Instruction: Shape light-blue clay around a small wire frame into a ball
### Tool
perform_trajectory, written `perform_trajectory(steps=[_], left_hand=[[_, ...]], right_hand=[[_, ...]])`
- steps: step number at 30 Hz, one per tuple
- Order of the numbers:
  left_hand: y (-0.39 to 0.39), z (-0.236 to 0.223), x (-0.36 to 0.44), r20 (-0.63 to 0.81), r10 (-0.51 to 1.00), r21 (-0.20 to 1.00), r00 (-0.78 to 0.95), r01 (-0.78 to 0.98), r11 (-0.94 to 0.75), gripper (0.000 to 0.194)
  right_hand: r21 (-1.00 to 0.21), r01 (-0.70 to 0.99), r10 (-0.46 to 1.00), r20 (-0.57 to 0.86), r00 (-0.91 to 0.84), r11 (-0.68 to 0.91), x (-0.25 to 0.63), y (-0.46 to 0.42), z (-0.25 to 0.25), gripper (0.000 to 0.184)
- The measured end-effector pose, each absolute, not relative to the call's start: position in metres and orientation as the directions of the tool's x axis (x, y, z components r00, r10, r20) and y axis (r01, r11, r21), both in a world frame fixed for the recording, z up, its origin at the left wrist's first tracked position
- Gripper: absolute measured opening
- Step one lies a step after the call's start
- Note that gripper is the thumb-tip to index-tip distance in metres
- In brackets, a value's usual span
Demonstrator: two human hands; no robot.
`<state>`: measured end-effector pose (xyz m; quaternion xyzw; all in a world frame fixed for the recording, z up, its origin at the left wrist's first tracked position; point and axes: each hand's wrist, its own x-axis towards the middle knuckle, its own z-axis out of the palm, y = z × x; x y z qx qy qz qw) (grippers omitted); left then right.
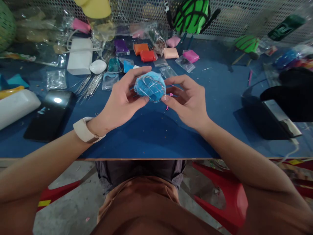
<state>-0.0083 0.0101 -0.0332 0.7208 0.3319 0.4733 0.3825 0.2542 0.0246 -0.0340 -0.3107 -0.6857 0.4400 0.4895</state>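
Both hands hold a small dome-shaped wire frame [151, 87] above the table. Silver wires cross it in a grid, and light blue clay covers its upper rim. My left hand [119, 101] grips its left side, with the thumb at the lower edge and fingers curled behind. On the opposite side, the thumb and fingers of my right hand [189, 101] pinch the edge. The far side of the piece is hidden. Just below the right fingers lies a small pink plastic tool [167, 107] on the blue table [146, 137].
Colored clay packs, including a red one [148, 55] and a magenta one [191, 56], lie behind the hands. Silver wires [90, 85] and a black phone [50, 114] are at left. A green-shelled figure [246, 44] stands at back right; a black box [271, 120] sits at right.
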Motion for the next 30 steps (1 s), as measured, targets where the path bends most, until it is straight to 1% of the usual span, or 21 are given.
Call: perform_trajectory(steps=[5,9,13,15,17,21,23,27,30], left_hand=[[0.005,-0.032,-0.007,0.414,0.856,0.835,0.309,0.245,-0.492,0.064],[0.003,-0.032,-0.008,0.412,0.850,0.817,0.329,0.279,-0.505,0.065],[0.000,-0.031,-0.008,0.399,0.845,0.804,0.355,0.306,-0.509,0.065],[-0.002,-0.030,-0.006,0.403,0.831,0.788,0.383,0.316,-0.528,0.068],[-0.004,-0.028,-0.004,0.420,0.814,0.759,0.401,0.337,-0.558,0.070],[-0.004,-0.027,-0.003,0.443,0.795,0.718,0.414,0.368,-0.591,0.072],[-0.004,-0.027,-0.004,0.440,0.791,0.711,0.425,0.373,-0.597,0.073],[-0.004,-0.027,-0.006,0.415,0.773,0.705,0.479,0.368,-0.606,0.078],[-0.003,-0.029,-0.006,0.403,0.771,0.713,0.492,0.359,-0.602,0.083]], right_hand=[[-0.908,-0.009,0.866,0.401,-0.298,0.418,0.249,0.019,-0.034,0.053],[-0.907,0.033,0.875,0.393,-0.283,0.419,0.250,0.018,-0.035,0.055],[-0.885,0.084,0.858,0.415,-0.302,0.458,0.253,0.018,-0.036,0.066],[-0.865,0.111,0.834,0.427,-0.349,0.489,0.253,0.017,-0.036,0.071],[-0.848,0.127,0.810,0.432,-0.396,0.515,0.252,0.015,-0.034,0.072],[-0.822,0.149,0.792,0.457,-0.405,0.550,0.249,0.013,-0.036,0.064],[-0.795,0.180,0.789,0.491,-0.369,0.579,0.248,0.013,-0.038,0.058],[-0.711,0.285,0.765,0.579,-0.283,0.643,0.250,0.016,-0.039,0.040],[-0.671,0.331,0.748,0.607,-0.268,0.663,0.251,0.019,-0.037,0.033]])
